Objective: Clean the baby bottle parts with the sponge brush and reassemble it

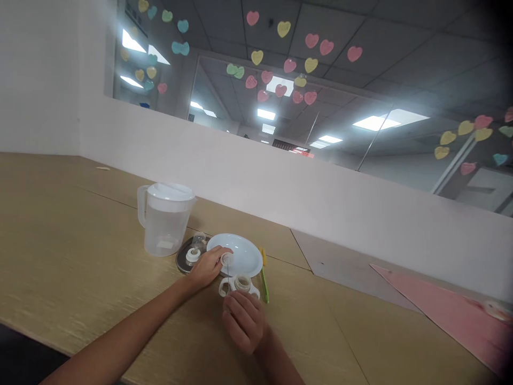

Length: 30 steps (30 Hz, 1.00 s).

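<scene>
My left hand (pixel 208 266) reaches over the near side of a white plate (pixel 253 255). Between its fingers is a small, clear, round bottle part (pixel 226 259). A thin rod (pixel 228 280) runs down from that part toward my right hand (pixel 243 321). The right hand is closed, its fingertips apparently pinching the rod's lower end; the grip is partly hidden. Just beyond its knuckles stands an open baby bottle (pixel 242 282) with white side handles, its lower part covered by the hand.
A lidded clear pitcher (pixel 166 219) stands at the left. Beside it, a dark round tray (pixel 182 258) carries a white ring-shaped cap (pixel 193 254) and a clear dome cover (pixel 199 240). A green-handled brush (pixel 265 286) with a yellow head lies right of the plate. Pink sheet (pixel 436 310) at far right.
</scene>
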{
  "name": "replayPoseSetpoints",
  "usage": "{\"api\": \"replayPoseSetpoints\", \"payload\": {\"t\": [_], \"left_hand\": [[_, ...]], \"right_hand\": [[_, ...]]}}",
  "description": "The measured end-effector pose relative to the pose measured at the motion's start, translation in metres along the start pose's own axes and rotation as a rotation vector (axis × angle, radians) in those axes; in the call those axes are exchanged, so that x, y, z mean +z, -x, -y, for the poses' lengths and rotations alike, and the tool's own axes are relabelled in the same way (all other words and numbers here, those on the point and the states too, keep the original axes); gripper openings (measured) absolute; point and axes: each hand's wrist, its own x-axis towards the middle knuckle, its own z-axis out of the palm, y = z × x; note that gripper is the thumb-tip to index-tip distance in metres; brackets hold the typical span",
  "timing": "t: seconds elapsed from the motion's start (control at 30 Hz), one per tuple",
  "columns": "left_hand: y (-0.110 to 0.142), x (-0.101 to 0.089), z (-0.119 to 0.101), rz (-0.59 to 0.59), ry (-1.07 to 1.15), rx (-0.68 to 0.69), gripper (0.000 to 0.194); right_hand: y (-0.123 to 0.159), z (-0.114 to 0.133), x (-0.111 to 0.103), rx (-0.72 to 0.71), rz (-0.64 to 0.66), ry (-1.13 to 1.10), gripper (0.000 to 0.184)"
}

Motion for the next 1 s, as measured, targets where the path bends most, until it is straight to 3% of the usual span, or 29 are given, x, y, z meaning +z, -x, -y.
{"api": "replayPoseSetpoints", "payload": {"t": [0.3,0.6,0.83,1.0], "left_hand": [[0.001,0.0,0.0,0.04,-0.002,-0.01,0.029],[0.004,0.003,-0.003,-0.035,-0.152,0.132,0.027],[0.007,0.005,-0.008,-0.013,-0.176,0.22,0.027],[0.007,0.006,-0.009,-0.088,-0.201,0.298,0.03]], "right_hand": [[0.002,0.0,0.001,-0.016,0.024,0.0,0.011],[-0.009,-0.003,-0.002,0.03,-0.007,-0.006,0.012],[-0.002,-0.006,0.007,0.068,0.005,0.021,0.012],[0.002,-0.007,0.011,0.13,0.006,0.043,0.015]]}}
